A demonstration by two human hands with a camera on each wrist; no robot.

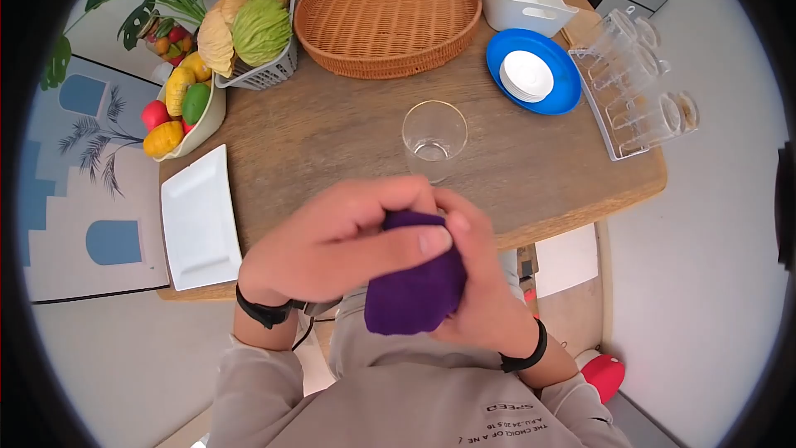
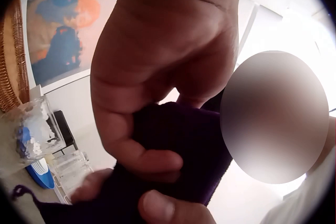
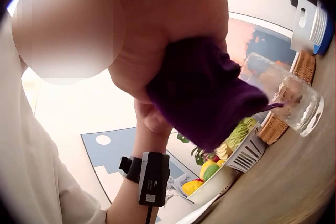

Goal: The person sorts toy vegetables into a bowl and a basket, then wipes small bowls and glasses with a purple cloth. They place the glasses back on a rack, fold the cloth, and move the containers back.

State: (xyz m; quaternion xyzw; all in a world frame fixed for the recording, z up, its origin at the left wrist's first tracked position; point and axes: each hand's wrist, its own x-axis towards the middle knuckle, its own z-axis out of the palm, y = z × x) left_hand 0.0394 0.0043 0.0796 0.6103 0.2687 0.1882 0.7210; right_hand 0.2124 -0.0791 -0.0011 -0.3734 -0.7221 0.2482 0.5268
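A bunched purple cloth [image 1: 417, 294] is held between both hands above the near table edge, close to the person's front. My left hand [image 1: 332, 236] curls over its top, the thumb lying across the fabric; in the left wrist view its bent fingers grip the cloth [image 2: 173, 129]. From the other side my right hand [image 1: 489, 303] grips the same cloth, its palm largely hidden in the right wrist view. A thin cord [image 3: 275, 106] sticks out from the cloth's end. Just beyond the hands, a clear drinking glass [image 1: 435, 137] stands on the table.
At the left lie a white rectangular plate [image 1: 201, 220], a fruit bowl [image 1: 214, 116] and a vegetable basket [image 1: 269, 73]. A wicker tray [image 1: 390, 62] and white bin [image 1: 522, 21] stand at the back. To the right are a blue plate [image 1: 564, 87] with white dishes and a glass rack [image 1: 609, 137].
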